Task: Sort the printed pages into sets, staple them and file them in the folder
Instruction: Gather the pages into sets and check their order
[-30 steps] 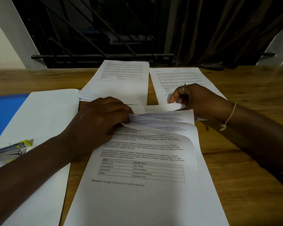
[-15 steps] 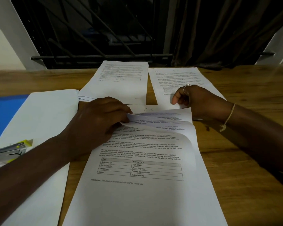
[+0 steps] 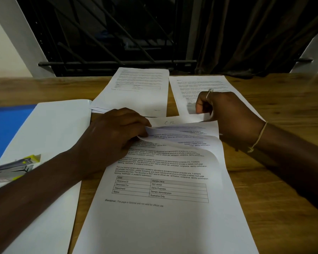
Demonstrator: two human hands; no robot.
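Fingers (image 3: 136, 125) of the left hand (image 3: 114, 138) are curled and pinched on the raised top edges of the near stack (image 3: 154, 220), seemingly so that pages can be fanned and separated. One sheet's far corner is pinched by the right hand (image 3: 228, 116). The table (image 3: 283, 110) is grained wood. The folder (image 3: 50, 136) is laid open, smooth and white. Two sorted sets (image 3: 138, 92) are laid flat beyond. The stapler (image 3: 13, 167) is metallic.

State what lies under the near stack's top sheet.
More printed pages, visible only where the left hand curls the top edges back; lower down, the top sheet covers them.
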